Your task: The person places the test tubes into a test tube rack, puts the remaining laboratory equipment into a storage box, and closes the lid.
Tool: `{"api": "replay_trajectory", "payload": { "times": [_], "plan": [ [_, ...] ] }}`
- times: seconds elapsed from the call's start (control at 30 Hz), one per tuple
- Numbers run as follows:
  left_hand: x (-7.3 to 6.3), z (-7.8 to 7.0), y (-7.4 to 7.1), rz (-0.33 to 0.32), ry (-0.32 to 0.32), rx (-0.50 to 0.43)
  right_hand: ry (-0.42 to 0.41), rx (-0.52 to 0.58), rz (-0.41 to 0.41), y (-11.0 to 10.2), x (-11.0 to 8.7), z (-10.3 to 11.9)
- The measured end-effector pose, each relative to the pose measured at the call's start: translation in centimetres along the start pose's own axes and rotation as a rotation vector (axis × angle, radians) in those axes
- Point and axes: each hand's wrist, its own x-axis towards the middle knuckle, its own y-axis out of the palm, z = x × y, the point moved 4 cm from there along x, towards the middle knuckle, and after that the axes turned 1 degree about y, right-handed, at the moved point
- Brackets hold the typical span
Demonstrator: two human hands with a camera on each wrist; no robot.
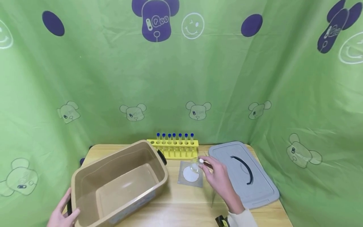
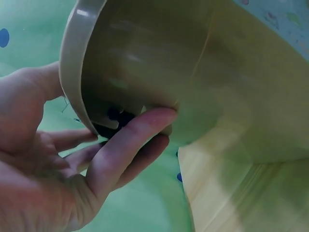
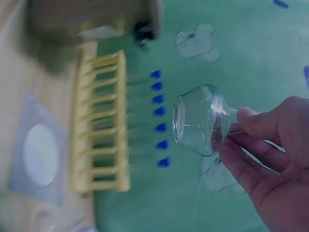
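One bin (image 1: 124, 186) is gripped at its end by the left hand (image 1: 60, 215), fingers curled beneath the rim. One flask (image 3: 197, 121) is pinched at the neck by the right hand's (image 1: 216, 172) fingers, held near one mat (image 1: 190, 174). One rack (image 1: 181, 155) of seven tubes (image 1: 180, 139) and one lid (image 1: 235, 167) are set on the wooden tabletop (image 1: 181, 208), enclosed by green curtain (image 1: 175, 69); its bear lettering cannot be surely read.

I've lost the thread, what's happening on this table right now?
A person's left-hand grip holds the brown bin at its left end. The right-hand grip pinches a clear glass flask by its neck, off the grey pad and its white disc. The grey lid lies on the right, off the bin. A yellow rack of blue-capped tubes stands behind.
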Motion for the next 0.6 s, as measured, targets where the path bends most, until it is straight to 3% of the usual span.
{"api": "replay_trajectory", "payload": {
  "times": [0.13,0.3,0.47,0.6],
  "plan": [
    [0.7,-1.1,0.2,0.050,-0.014,0.054,-0.061,0.025,0.025,0.5,1.6,2.4],
    [2.1,-2.1,0.2,0.118,0.091,0.089,-0.132,0.047,0.070,1.5,3.4,5.0],
    [4.3,-2.9,0.4,0.219,0.135,0.054,-0.173,0.068,0.115,3.1,4.4,6.9],
    [5.9,-3.9,0.7,0.272,0.186,0.089,-0.201,0.065,0.152,4.4,4.9,8.0]
  ]
}}
